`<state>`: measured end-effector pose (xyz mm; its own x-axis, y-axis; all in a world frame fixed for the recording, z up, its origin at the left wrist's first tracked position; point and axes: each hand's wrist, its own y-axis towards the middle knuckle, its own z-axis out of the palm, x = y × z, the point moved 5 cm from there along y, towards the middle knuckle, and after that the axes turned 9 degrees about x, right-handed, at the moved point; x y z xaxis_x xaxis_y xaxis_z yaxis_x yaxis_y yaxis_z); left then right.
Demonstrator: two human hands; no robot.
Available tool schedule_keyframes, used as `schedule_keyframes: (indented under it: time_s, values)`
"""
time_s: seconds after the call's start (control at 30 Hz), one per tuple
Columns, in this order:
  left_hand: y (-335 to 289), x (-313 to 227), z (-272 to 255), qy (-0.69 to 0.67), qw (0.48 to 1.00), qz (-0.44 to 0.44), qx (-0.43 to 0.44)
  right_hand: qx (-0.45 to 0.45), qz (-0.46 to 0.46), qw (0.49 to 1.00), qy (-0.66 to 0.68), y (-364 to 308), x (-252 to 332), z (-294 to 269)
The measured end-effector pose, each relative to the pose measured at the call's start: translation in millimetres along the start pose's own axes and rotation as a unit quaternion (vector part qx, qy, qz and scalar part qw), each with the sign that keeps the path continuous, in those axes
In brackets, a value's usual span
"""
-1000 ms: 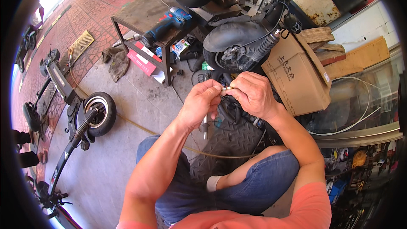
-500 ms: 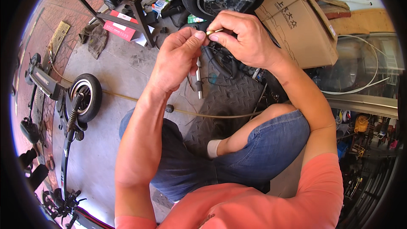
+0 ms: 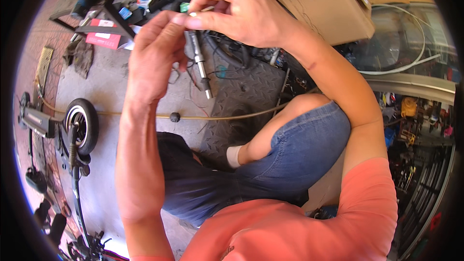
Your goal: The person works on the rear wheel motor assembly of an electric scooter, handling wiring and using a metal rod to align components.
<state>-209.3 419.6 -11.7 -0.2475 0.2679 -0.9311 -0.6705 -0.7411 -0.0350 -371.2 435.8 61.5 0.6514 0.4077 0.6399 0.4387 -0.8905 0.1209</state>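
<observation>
At the view's eleven o'clock, the left hand (image 3: 157, 43) and right hand (image 3: 241, 12) pinch a small piece (image 3: 193, 14), seemingly brass, though fingers mostly hide it. From it, a metal rod (image 3: 199, 60) lies toward six o'clock, and a box (image 3: 321, 12) sits at three.
</observation>
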Motion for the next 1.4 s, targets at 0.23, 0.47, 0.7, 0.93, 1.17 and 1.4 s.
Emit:
schedule_keyframes:
  time_s: [0.23,0.47,0.7,0.93,1.17,1.4]
  values:
    - [0,0,7,0.006,1.0,-0.014,-0.012,-0.021,-0.026,0.999,0.014,-5,-4,-3]
    - [0,-3,3,0.023,0.999,0.003,-0.039,-0.002,0.157,0.969,0.191,-8,-19,-2]
    - [-1,-6,5,0.01,0.999,0.001,-0.042,-0.021,0.065,0.98,0.185,-6,-11,-8]
    - [0,-5,11,-0.003,0.999,0.015,-0.045,-0.003,0.183,0.961,0.208,-6,-24,1]
    - [1,-5,5,-0.012,0.999,0.018,-0.045,-0.045,0.128,0.959,0.25,-6,-14,2]
    - [4,-3,7,-0.033,0.998,0.005,-0.05,-0.058,0.115,0.986,0.109,-4,-17,-6]
